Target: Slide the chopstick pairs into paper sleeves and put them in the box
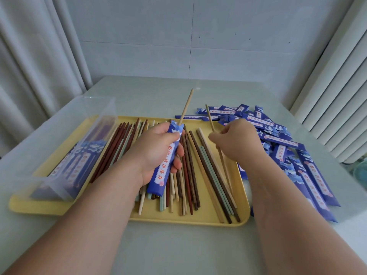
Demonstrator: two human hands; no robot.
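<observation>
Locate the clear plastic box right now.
Head view, left side: the clear plastic box stands on the left end of the yellow tray, just left of the loose chopsticks.

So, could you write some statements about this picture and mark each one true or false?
The left hand holds a blue sleeve with one chopstick sticking out. True.
The right hand is empty. False: it pinches a second chopstick.
The clear box holds nothing. False: sleeved pairs lie inside it.
The spare sleeves lie right of the yellow tray. True.
</observation>
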